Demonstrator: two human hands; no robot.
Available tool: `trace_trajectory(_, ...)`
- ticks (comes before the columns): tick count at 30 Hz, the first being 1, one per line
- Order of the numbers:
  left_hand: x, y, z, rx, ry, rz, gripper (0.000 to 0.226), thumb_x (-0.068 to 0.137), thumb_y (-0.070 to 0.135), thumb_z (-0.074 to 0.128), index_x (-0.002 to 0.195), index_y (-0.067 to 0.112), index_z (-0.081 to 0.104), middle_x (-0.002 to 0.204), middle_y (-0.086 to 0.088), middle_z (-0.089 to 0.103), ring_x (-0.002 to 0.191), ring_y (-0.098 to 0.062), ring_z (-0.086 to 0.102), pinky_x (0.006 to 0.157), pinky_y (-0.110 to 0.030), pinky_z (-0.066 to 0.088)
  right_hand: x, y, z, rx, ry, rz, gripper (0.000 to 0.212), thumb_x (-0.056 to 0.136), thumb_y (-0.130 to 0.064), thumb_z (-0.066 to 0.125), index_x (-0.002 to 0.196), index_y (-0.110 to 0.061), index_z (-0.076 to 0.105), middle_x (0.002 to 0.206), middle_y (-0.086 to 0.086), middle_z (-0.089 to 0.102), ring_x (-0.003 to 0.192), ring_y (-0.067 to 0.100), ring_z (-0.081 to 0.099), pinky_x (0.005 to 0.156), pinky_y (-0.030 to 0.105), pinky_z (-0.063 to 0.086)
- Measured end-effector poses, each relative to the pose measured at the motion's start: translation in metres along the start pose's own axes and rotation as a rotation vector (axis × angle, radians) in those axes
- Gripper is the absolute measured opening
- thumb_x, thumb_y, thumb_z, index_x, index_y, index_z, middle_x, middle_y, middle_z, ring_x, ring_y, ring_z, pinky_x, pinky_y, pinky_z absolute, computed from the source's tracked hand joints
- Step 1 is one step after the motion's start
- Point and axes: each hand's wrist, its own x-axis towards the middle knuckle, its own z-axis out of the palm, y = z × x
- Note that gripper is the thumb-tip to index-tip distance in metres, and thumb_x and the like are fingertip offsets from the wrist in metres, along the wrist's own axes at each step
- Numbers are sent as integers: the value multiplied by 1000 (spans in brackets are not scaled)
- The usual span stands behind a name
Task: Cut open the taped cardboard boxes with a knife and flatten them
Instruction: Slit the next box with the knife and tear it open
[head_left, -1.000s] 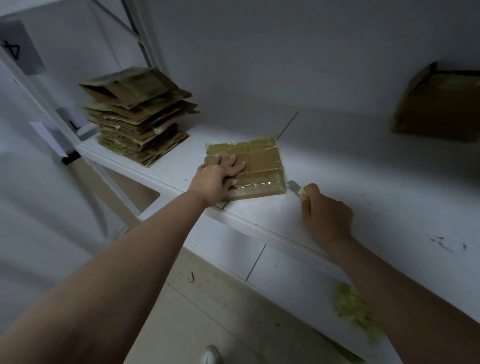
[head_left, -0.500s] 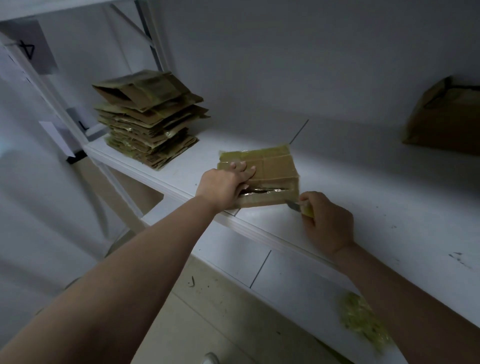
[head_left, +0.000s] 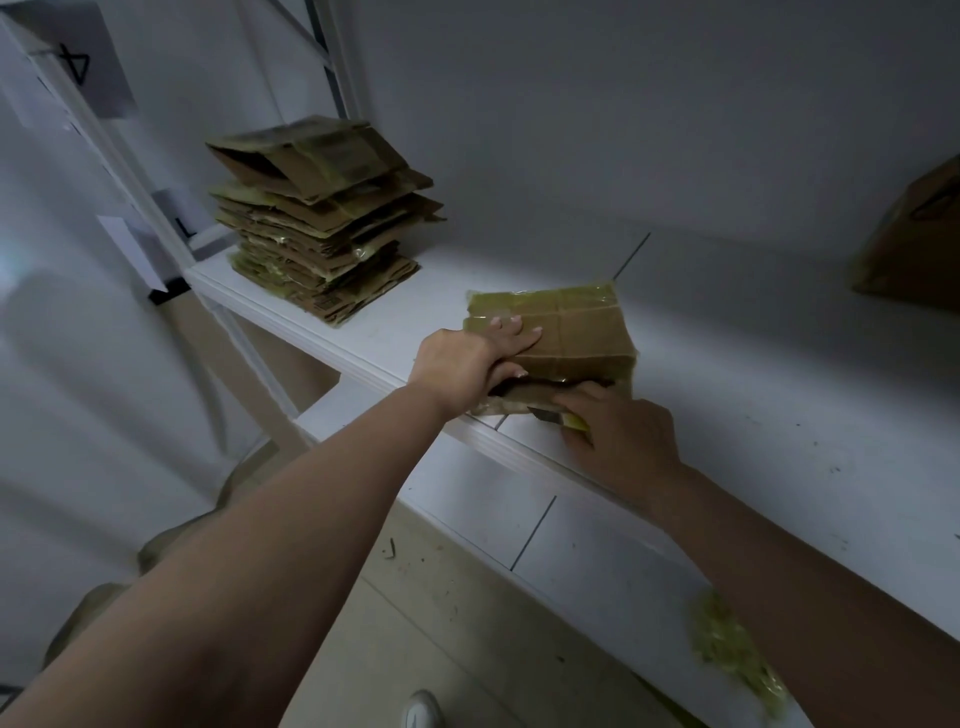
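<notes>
A small brown cardboard box (head_left: 576, 332) wrapped in yellowish tape lies on the white shelf (head_left: 753, 395) near its front edge. My left hand (head_left: 467, 358) grips the box's near left corner, fingers flat on top and thumb at the split front side. My right hand (head_left: 618, 441) holds a yellow-handled knife (head_left: 558, 418), its blade at the lower front edge of the box. The forefinger of that hand reaches into the cut-open gap in the box's front side.
A stack of flattened cardboard boxes (head_left: 322, 223) sits at the shelf's left end. Another brown box (head_left: 919, 244) stands at the far right. A wad of torn tape (head_left: 727, 649) lies on the lower shelf. A metal rack post (head_left: 104, 150) rises at left.
My right hand has brought the knife leftward along the box's front side, and that side now gapes open. My left hand shifted from lying on top to gripping the corner.
</notes>
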Motion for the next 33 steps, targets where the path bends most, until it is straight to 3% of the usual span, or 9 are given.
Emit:
trace_trajectory(5,-4,-1,0,-8,-18,12,50,100,48,34,149,42,23,157,14,23,138,-11,38,96,-39,47,-13,2,6,-17,-4,-45,29,81,-33,68,110,-26,70,106,-8,68,69,22,67,57,21,36)
trace_trajectory(10,-9,-1,-5,-9,-71,7,53,101,45,35,151,41,18,160,13,16,143,-12,27,101,-41,43,-21,0,10,-4,-1,-32,37,73,-30,75,109,-26,70,108,-12,68,64,22,67,53,27,50)
trace_trajectory(14,-11,4,-2,-23,-96,-6,56,102,41,36,153,36,11,162,8,9,148,-16,12,111,-40,34,-13,-2,1,-69,59,-60,37,67,-25,78,103,-32,72,89,-10,70,54,20,63,44,27,48)
trace_trajectory(18,-10,6,-1,-63,-99,7,67,101,31,45,154,35,6,162,6,3,149,-17,7,116,-38,27,-3,2,-10,-92,214,-79,32,70,-25,57,98,-28,73,84,-9,72,51,20,63,41,23,44)
trace_trajectory(20,-12,7,0,-107,-82,-9,66,100,28,47,154,35,9,163,5,4,149,-19,9,116,-38,25,-5,6,-11,-105,261,-92,40,73,-27,45,100,-22,73,88,-5,73,46,20,61,39,23,43)
trace_trajectory(25,-7,4,4,-155,-12,-5,62,96,26,56,150,35,27,160,0,20,147,-24,18,117,-37,24,-9,10,-2,-185,103,-27,42,62,-19,77,103,-21,69,94,-2,66,45,21,57,39,23,41)
trace_trajectory(29,3,1,2,-74,-30,7,64,90,44,60,147,27,37,156,-6,31,147,-31,14,118,-40,17,-1,7,-3,-186,70,34,24,71,-22,71,94,-23,63,91,-3,62,48,23,56,43,23,32)
trace_trajectory(33,7,6,8,-223,-43,-11,55,96,34,55,147,21,38,158,-9,24,148,-31,8,120,-43,9,-7,15,-5,-147,-1,129,29,85,-28,59,114,-31,55,103,-7,64,64,24,62,56,28,40)
